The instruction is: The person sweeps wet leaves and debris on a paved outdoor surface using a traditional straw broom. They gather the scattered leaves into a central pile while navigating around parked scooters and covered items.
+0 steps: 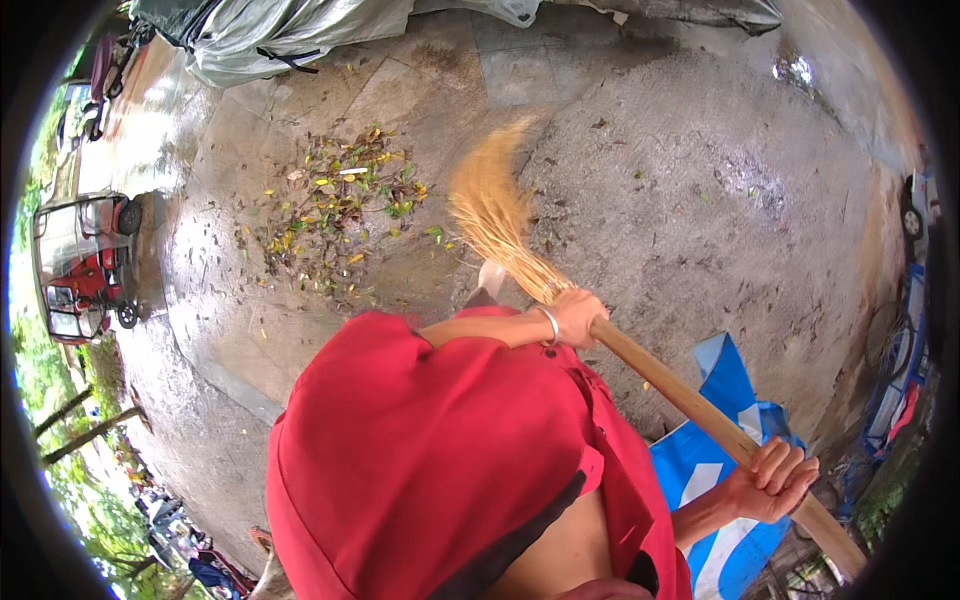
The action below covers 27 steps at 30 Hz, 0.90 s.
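A broom with straw bristles (491, 191) and a thick wooden handle (667, 375) runs slantwise across the person's front. My left hand (574, 316), with a pale bangle at the wrist, grips the handle just above where the bristles are bound. Farther up, my right hand (780, 480) is closed round the same handle near its top end. The bristle tips are blurred and curve over the wet paving. To their left lies a loose scatter of green, yellow and brown leaves (330, 210), with a small white strip (353, 171) among them. A foot shows partly below the bristles.
A silvery cover (292, 37) lies over something at the top left. Beside my right arm is a blue and white sheet (720, 450). A red three-wheeled vehicle (82, 266) stands at far left; a blue cart with a spoked wheel (889, 337) is at far right. Wet patches shine on the ground.
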Available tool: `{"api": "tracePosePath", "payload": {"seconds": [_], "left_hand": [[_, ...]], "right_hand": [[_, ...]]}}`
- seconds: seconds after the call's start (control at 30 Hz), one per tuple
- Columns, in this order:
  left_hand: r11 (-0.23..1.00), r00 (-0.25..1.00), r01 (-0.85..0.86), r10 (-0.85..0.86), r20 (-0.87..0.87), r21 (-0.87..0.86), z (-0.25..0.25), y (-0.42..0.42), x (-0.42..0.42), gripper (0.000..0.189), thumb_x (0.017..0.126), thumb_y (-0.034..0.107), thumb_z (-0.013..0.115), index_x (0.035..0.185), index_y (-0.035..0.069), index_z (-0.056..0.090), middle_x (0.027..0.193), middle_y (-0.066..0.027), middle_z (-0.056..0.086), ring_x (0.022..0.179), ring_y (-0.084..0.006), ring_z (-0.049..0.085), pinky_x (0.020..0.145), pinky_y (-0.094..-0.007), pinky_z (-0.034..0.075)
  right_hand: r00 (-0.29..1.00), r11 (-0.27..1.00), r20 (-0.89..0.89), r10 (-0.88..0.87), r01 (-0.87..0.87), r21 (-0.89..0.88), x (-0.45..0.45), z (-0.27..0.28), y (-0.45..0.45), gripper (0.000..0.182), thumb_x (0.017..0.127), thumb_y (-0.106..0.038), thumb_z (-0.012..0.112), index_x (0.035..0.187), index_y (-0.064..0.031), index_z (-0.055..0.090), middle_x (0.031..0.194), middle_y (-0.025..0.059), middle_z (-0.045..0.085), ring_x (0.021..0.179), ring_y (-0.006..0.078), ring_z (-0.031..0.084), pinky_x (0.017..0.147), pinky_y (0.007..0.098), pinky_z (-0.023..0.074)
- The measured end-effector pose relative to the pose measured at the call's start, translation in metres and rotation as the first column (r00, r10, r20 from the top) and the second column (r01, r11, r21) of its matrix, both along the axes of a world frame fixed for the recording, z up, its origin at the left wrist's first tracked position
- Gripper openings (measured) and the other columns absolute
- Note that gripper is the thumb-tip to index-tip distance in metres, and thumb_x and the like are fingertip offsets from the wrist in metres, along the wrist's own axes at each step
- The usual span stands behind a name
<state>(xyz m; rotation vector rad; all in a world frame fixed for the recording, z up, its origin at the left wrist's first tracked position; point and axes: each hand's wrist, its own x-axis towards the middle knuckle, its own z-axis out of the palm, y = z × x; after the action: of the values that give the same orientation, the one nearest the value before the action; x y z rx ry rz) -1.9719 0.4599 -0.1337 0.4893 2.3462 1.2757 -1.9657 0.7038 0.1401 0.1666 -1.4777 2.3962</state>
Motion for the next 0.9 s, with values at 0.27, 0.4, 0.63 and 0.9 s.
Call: {"api": "tracePosePath", "payload": {"seconds": [0.27, 0.4, 0.63, 0.9], "left_hand": [[0.977, 0.947, 0.135, -0.177, -0.269, -0.167, 0.078, -0.01, -0.014, 0.012, 0.049, 0.021, 0.065, 0.058, 0.015, 0.06, 0.051, -0.0066, 0.057, 0.05, -0.0228, 0.059, 0.052, -0.0384, 0.047], [0.979, 0.905, 0.189, -0.142, -0.402, 0.08, 0.121, 0.035, -0.072, 0.013, 0.046, 0.019, 0.065, 0.053, 0.014, 0.055, 0.049, -0.0071, 0.053, 0.048, -0.0262, 0.057, 0.05, -0.0397, 0.045], [0.92, 0.901, 0.124, 0.052, -0.43, 0.371, -0.012, 0.08, -0.14, 0.014, 0.054, 0.013, 0.066, 0.058, 0.01, 0.053, 0.054, -0.0108, 0.054, 0.056, -0.0329, 0.058, 0.053, -0.0447, 0.044], [0.969, 0.973, 0.144, -0.176, -0.15, -0.202, 0.0, -0.053, -0.014, 0.013, 0.054, 0.022, 0.065, 0.064, 0.016, 0.061, 0.057, -0.0089, 0.059, 0.061, -0.0309, 0.061, 0.056, -0.0428, 0.048]], "right_hand": [[0.985, 0.978, -0.071, -0.155, 0.142, -0.156, 0.067, 0.039, 0.051, 0.034, 0.095, -0.014, 0.042, 0.063, -0.015, 0.033, 0.047, -0.004, 0.026, 0.038, 0.0055, 0.023, 0.043, 0.0217, 0.0263], [0.941, 0.98, -0.276, -0.196, 0.2, -0.012, 0.078, 0.102, 0.018, 0.033, 0.095, -0.02, 0.038, 0.062, -0.0161, 0.034, 0.046, -0.0051, 0.025, 0.038, 0.0061, 0.026, 0.055, 0.0236, 0.0373], [0.92, 0.904, -0.311, -0.241, 0.329, 0.273, 0.035, 0.011, -0.063, 0.033, 0.095, -0.013, 0.039, 0.063, -0.0152, 0.031, 0.046, -0.0039, 0.025, 0.039, 0.0064, 0.023, 0.046, 0.0232, 0.0257], [0.971, 0.965, 0.084, -0.224, 0.233, -0.118, 0.055, -0.034, -0.016, 0.033, 0.098, -0.017, 0.04, 0.065, -0.0139, 0.035, 0.047, -0.0048, 0.025, 0.038, 0.0051, 0.021, 0.04, 0.0233, 0.0223]]}}
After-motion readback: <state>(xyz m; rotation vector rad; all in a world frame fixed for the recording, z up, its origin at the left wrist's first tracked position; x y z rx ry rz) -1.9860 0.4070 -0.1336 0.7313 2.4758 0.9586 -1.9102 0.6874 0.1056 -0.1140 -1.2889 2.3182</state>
